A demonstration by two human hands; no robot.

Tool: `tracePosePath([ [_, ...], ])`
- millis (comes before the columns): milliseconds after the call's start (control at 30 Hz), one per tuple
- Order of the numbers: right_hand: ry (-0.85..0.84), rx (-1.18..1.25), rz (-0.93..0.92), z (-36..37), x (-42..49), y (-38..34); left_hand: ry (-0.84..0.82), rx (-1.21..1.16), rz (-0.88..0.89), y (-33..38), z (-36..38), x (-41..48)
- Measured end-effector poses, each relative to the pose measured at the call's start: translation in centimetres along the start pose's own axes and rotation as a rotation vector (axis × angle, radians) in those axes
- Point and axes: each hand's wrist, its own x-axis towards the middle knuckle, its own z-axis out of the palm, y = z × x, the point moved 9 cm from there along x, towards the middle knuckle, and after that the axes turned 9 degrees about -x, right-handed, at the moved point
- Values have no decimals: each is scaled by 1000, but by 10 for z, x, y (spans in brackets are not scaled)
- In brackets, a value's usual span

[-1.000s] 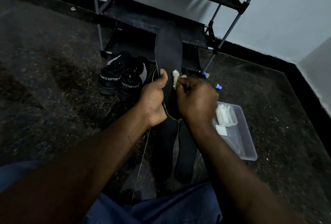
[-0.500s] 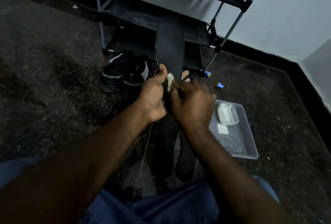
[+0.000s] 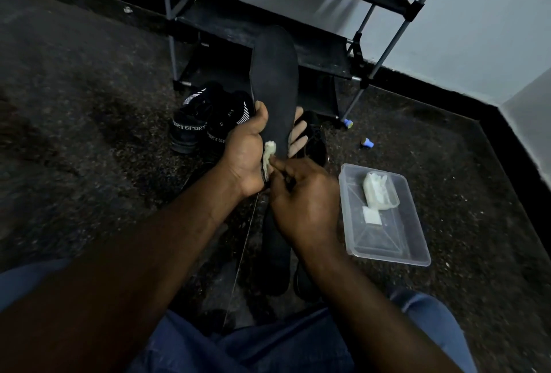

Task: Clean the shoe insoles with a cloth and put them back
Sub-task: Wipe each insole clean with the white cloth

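A black insole (image 3: 275, 80) stands upright in front of me. My left hand (image 3: 246, 152) grips its lower half, thumb on the front and fingertips showing behind its right edge. My right hand (image 3: 304, 193) pinches a small whitish cloth (image 3: 268, 153) and presses it against the insole's heel end, beside my left palm. Two more dark insoles (image 3: 275, 256) lie on the floor below my hands. A pair of black sport shoes (image 3: 202, 125) sits to the left behind the held insole, and another dark shoe (image 3: 313, 140) sits to the right.
A black metal shoe rack (image 3: 268, 29) stands against the wall ahead. A clear plastic tray (image 3: 384, 241) with white folded pieces lies on the floor to my right. Two small blue caps (image 3: 367, 143) lie near the rack's foot. The floor is dark carpet.
My right hand has slid the cloth down the insole, from its middle to the heel end by my left palm. The insole stays upright in my left hand.
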Motion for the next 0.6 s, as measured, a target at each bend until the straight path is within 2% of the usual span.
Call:
tracePosePath([
  [100, 31, -138, -49, -10, 12, -1, -5, 49, -33, -5, 8, -5],
  [200, 106, -285, 10, -21, 46, 6, -46, 92, -102, -14, 20, -14],
  [267, 96, -308, 38, -20, 61, 7, -58, 106, -94, -11, 21, -15],
  [433, -10, -100, -3, 1, 32, -5, -28, 78, -38, 1, 7, -4],
  [600, -29, 20, -41, -3, -3, -8, -51, 29, -3, 4, 5, -1],
])
